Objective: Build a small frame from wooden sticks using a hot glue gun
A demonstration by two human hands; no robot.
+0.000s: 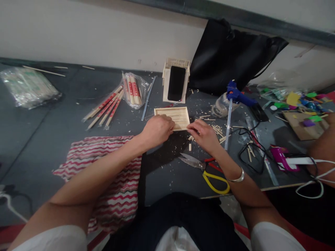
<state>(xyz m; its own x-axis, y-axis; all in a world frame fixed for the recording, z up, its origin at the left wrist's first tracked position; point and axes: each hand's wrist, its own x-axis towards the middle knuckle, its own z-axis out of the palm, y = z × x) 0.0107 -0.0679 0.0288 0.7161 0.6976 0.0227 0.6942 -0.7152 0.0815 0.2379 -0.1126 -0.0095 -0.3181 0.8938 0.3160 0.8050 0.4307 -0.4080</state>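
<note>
A small shallow tray made of pale wooden sticks (179,112) rests on the dark table in front of me. My left hand (160,128) is closed at the tray's near left side, its fingertips curled over the edge. At the near right corner my right hand (203,135) pinches the tray's rim between thumb and fingers. Whether either hand also holds a loose stick cannot be made out. Yellow-and-red-handled scissors (206,167) lie partly open below my right hand. Cut stick pieces (216,131) are scattered beside that hand, and a short piece (190,147) lies just below the tray.
A blue glue gun (242,96) leans on a clear jar (221,106), its cable trailing right. Behind the tray a phone (176,83) stands against a stick-built model. Chopstick packs (134,91) and a striped cloth (117,184) lie left. Another person's arm (321,150) is at right.
</note>
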